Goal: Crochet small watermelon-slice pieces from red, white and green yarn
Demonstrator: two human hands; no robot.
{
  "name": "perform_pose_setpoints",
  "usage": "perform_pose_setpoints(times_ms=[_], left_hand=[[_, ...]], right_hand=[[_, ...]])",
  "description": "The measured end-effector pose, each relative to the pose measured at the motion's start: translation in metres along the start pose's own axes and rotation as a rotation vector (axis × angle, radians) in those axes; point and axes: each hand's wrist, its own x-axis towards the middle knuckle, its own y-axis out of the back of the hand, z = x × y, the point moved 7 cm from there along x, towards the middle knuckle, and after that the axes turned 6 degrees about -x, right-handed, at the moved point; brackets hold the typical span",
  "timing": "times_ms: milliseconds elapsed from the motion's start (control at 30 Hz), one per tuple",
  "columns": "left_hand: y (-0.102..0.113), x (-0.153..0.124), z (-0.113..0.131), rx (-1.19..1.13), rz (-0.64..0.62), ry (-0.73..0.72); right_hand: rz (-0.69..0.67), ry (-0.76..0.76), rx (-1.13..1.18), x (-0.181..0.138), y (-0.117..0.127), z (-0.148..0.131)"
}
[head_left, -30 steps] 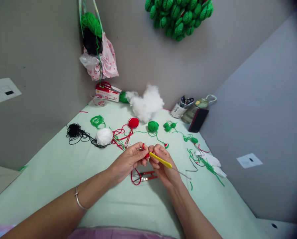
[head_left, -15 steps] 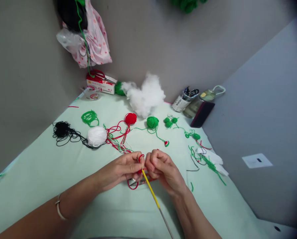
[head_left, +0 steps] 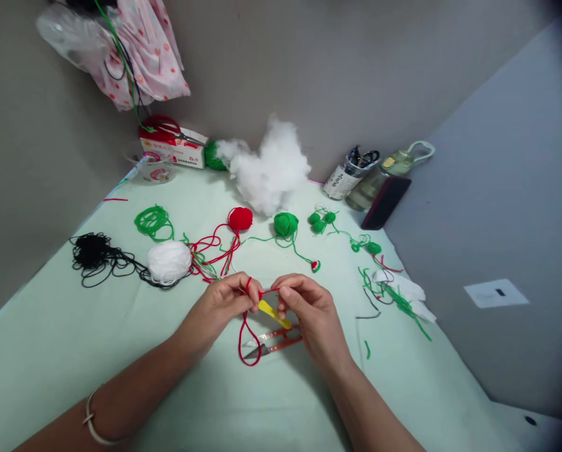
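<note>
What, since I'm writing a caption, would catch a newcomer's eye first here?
Probably the heap of white fluff at the back of the pale table. Next comes red yarn stretched between the left hand and the right hand, with orange-handled snips lying beneath.

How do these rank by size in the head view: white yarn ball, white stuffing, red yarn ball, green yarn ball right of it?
White stuffing
White yarn ball
Red yarn ball and green yarn ball: too alike to rank
</note>
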Motion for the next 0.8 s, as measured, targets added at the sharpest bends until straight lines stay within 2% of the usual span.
perform_pose_setpoints(times_ms=[67,133,200,333,433,600,800], left_hand=[[0.001,0.002,-0.004,0.053,0.013,0.009],[0.003,0.003,-0.008,0.088,0.051,0.028],[0.005,0.003,-0.014,0.079,0.072,0.058],[0.004,0.004,-0.023,-0.054,0.026,0.142],[0.008,0.004,-0.026,-0.151,0.048,0.159],[0.012,0.003,-0.024,-0.127,0.118,0.136],[0.006,0.003,-0.016,-0.037,0.133,0.055]], right_hand=[[0.047,0.028,-0.025,0.001,0.002,0.000],[0.074,0.120,-0.117,-0.001,0.002,-0.005],[0.088,0.301,-0.288,-0.006,-0.002,-0.015],[0.074,0.754,-0.710,-0.025,-0.023,-0.033],[0.046,0.929,-0.898,-0.032,-0.034,-0.035],[0.042,1.013,-1.057,-0.033,-0.036,-0.036],[0.091,0.914,-1.044,-0.030,-0.030,-0.039]])
